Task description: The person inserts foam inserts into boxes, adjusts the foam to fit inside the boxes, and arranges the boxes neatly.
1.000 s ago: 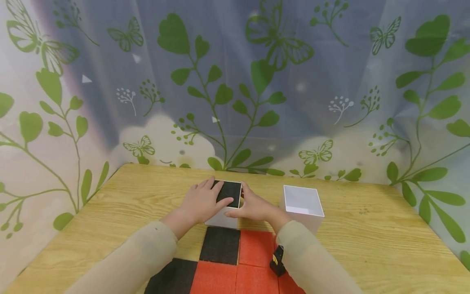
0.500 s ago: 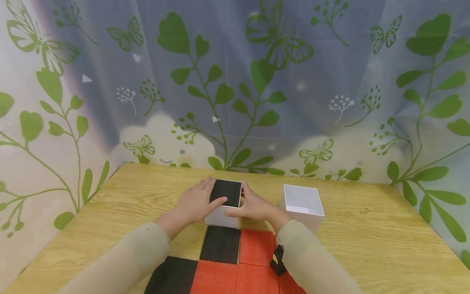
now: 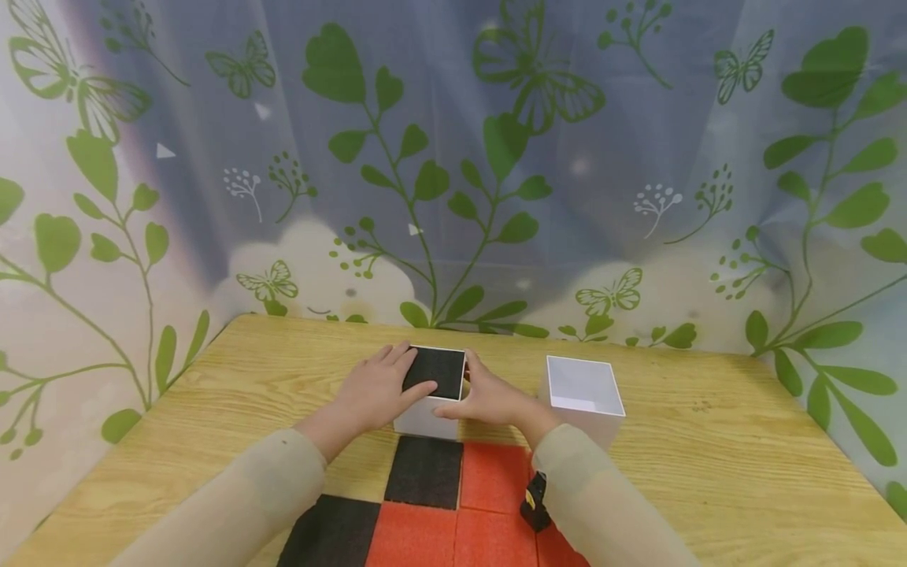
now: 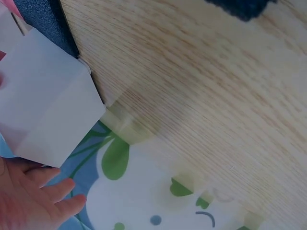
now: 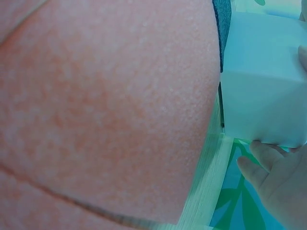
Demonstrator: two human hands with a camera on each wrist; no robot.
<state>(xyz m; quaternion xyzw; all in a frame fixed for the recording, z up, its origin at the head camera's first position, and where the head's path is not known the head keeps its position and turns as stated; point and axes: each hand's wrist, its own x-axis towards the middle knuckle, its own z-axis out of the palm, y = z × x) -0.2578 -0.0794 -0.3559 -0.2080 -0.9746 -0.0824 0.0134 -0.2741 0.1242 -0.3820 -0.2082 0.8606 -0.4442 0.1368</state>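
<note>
A white square box (image 3: 425, 419) stands on the table, with a black square panel (image 3: 437, 372) filling its top. My left hand (image 3: 375, 387) rests along its left side, fingers straight toward the back corner and thumb over the top near the front. With my right hand (image 3: 496, 395) I grip the right side, thumb across the front and fingers round the right edge. Extended fingers of the left hand (image 4: 36, 199) show past the box's pale wall (image 4: 53, 100) in the left wrist view. In the right wrist view, the right hand (image 5: 280, 179) is at the box's edge (image 5: 264, 96).
Another white box (image 3: 584, 386), open-topped, stands to the right, partly behind my right forearm. Black squares (image 3: 427, 472) and red squares (image 3: 496, 476) lie in front. A small black object (image 3: 536, 502) sits by my right sleeve. A patterned curtain (image 3: 453, 197) hangs behind the table (image 3: 708, 457).
My left fingers have slid left off the black panel to the box's left edge, uncovering more of the panel. The right hand and both boxes have stayed put.
</note>
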